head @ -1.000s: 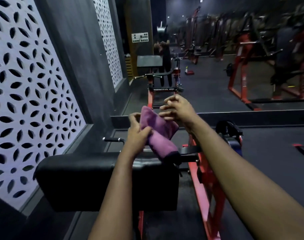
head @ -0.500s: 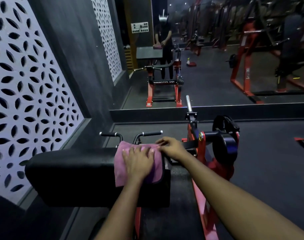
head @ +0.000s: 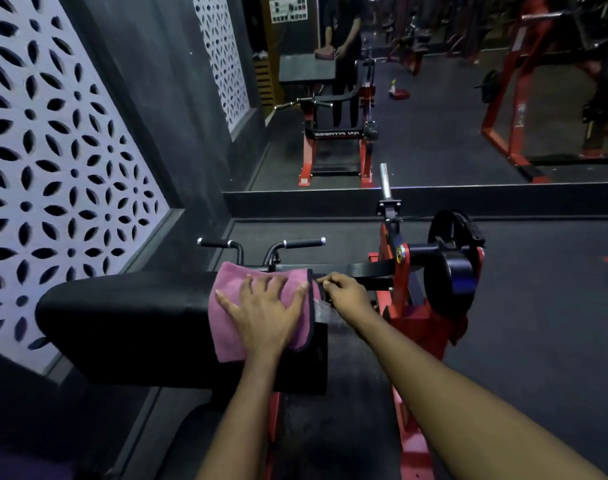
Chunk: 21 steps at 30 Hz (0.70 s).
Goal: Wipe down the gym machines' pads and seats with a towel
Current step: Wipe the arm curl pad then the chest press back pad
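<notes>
Since half a second ago little has moved: seen from the head, the left hand (head: 264, 313) presses flat, fingers splayed, on the towel (head: 230, 341) draped over the pad (head: 129, 313). Just right of that palm, the right hand (head: 344, 292) curls at the hem; I cannot tell whether it pinches anything. The towel is pink, plush and dark-edged. A hard sweep could bunch it or drag it off the rounded edge.

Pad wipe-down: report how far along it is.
Done: the towel lies spread over the right end of the pad. In hand: the left hand presses flat on it; the right hand curls at its right edge, grip unclear. Left: the pad's long left stretch lies bare beyond the towel, and whether it has been wiped cannot be told. The roller on the right has no towel on it.
</notes>
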Tool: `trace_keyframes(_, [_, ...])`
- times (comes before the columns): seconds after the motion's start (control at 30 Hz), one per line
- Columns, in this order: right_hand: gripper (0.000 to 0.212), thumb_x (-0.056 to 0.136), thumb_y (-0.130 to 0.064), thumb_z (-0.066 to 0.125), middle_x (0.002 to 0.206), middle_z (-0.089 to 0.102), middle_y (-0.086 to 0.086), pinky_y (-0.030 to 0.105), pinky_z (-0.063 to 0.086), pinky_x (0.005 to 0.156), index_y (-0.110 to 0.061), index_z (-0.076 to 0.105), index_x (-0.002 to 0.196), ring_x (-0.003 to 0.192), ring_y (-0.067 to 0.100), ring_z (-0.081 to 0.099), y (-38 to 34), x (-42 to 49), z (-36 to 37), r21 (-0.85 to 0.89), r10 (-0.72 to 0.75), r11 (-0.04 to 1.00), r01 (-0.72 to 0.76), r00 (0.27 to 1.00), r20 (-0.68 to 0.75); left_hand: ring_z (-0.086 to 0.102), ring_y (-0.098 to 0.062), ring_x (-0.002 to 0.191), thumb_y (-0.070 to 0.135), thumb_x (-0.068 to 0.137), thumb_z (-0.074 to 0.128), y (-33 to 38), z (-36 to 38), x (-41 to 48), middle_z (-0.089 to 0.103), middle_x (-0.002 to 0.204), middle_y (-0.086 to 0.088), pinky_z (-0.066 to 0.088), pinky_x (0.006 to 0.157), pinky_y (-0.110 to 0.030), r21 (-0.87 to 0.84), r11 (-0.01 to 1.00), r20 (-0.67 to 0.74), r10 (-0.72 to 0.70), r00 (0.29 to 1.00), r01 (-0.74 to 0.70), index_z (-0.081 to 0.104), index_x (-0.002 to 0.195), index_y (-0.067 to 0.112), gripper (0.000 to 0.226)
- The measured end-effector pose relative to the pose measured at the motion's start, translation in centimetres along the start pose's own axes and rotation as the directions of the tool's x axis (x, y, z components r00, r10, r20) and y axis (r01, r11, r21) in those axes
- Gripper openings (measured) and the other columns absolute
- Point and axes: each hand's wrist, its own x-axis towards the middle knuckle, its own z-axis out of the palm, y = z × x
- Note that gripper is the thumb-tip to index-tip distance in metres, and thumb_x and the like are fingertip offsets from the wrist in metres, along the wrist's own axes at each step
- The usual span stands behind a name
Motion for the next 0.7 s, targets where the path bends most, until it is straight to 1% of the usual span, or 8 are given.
trace_keyframes(0.1, [0.019, 0.094, -0.010, 0.059, 0.093, 0.076, 0.003, 0.028, 0.054, 0.078, -0.016, 0.076, 0.090, 0.088, 0.019, 0.069, 0.2, 0.5, -0.1, 0.027, 0.019, 0.999, -0.019, 1.000, 0.000, 0.038, -0.019, 0.142, 0.085, 0.087, 0.023, -0.9, 0.4, -1.7, 0.053, 0.142, 0.015, 0.000, 0.114, -0.070, -0.022, 0.992, -0.010, 0.127, 0.992, -0.127, 0.057, 0.133, 0.044, 0.070])
trace_keyframes(0.17, [0.026, 0.092, 0.001, 0.057, 0.094, 0.076, 0.004, 0.015, 0.052, 0.066, -0.012, 0.078, 0.097, 0.083, 0.016, 0.069, 0.1, 0.5, -0.6, 0.089, 0.042, 0.995, -0.045, 0.999, 0.032, 0.036, -0.015, 0.142, 0.086, 0.084, 0.025, -4.0, -0.1, -1.0, 0.049, 0.145, 0.018, 0.004, 0.116, -0.069, -0.006, 0.982, -0.004, 0.189, 0.982, -0.189, 0.053, 0.136, 0.048, 0.071])
trace_keyframes(0.23, [0.036, 0.089, 0.007, 0.053, 0.097, 0.076, 0.001, 0.006, 0.045, 0.060, -0.013, 0.080, 0.101, 0.082, 0.011, 0.067, 0.1, 0.3, -1.0, 0.094, 0.034, 0.995, -0.040, 0.997, 0.062, 0.036, -0.014, 0.143, 0.085, 0.081, 0.029, -6.7, -0.9, 0.3, 0.050, 0.145, 0.019, 0.005, 0.117, -0.068, -0.029, 0.989, -0.005, 0.146, 0.989, -0.146, 0.056, 0.134, 0.048, 0.070])
trace_keyframes(0.33, [0.042, 0.087, 0.009, 0.051, 0.103, 0.076, 0.000, 0.003, 0.045, 0.065, -0.016, 0.080, 0.104, 0.093, 0.012, 0.068, 0.5, 0.3, -1.0, 0.095, 0.008, 0.995, -0.015, 0.997, 0.075, 0.027, -0.015, 0.148, 0.079, 0.079, 0.029, -5.5, -1.6, 1.2, 0.051, 0.145, 0.017, -0.005, 0.114, -0.073, -0.112, 0.993, 0.017, -0.045, 0.999, 0.046, 0.061, 0.129, 0.045, 0.068])
trace_keyframes(0.43, [0.046, 0.082, 0.009, 0.053, 0.097, 0.077, -0.003, 0.020, 0.058, 0.080, -0.028, 0.080, 0.090, 0.093, 0.016, 0.072, 0.7, 0.5, -0.5, 0.085, -0.001, 0.996, -0.003, 0.999, 0.037, 0.011, -0.027, 0.154, 0.086, 0.085, 0.024, 0.9, -0.6, 0.1, 0.045, 0.153, 0.008, -0.018, 0.103, -0.078, -0.052, 0.983, 0.048, -0.175, 0.983, 0.178, 0.055, 0.138, 0.036, 0.079])
trace_keyframes(0.5, [0.048, 0.077, 0.008, 0.052, 0.092, 0.078, -0.003, 0.033, 0.060, 0.088, -0.032, 0.078, 0.081, 0.090, 0.017, 0.073, 0.9, 0.7, -0.3, 0.077, -0.011, 0.997, 0.010, 1.000, 0.011, 0.014, -0.032, 0.153, 0.087, 0.084, 0.024, 3.2, 0.2, -1.2, 0.048, 0.151, 0.004, -0.012, 0.105, -0.079, 0.009, 0.988, 0.022, -0.157, 0.987, 0.156, 0.053, 0.140, 0.033, 0.083])
trace_keyframes(0.63, [0.048, 0.076, 0.007, 0.046, 0.094, 0.079, -0.002, 0.028, 0.056, 0.087, -0.024, 0.081, 0.084, 0.092, 0.016, 0.070, -0.1, 0.7, -0.6, 0.020, -0.017, 1.000, 0.018, 1.000, -0.019, 0.023, -0.024, 0.150, 0.078, 0.089, 0.027, -1.3, 0.5, -1.9, 0.047, 0.149, 0.012, 0.003, 0.110, -0.079, 0.010, 1.000, -0.030, 0.002, 1.000, -0.002, 0.050, 0.140, 0.038, 0.069])
trace_keyframes(0.7, [0.046, 0.077, 0.007, 0.046, 0.094, 0.079, -0.002, 0.026, 0.055, 0.084, -0.022, 0.081, 0.083, 0.093, 0.017, 0.070, -0.5, 0.7, -0.5, 0.013, -0.004, 1.000, 0.004, 0.999, -0.039, 0.024, -0.021, 0.149, 0.078, 0.087, 0.034, -4.1, 0.0, -1.0, 0.047, 0.149, 0.012, 0.003, 0.109, -0.079, 0.008, 1.000, -0.043, -0.016, 0.999, 0.016, 0.054, 0.137, 0.038, 0.067])
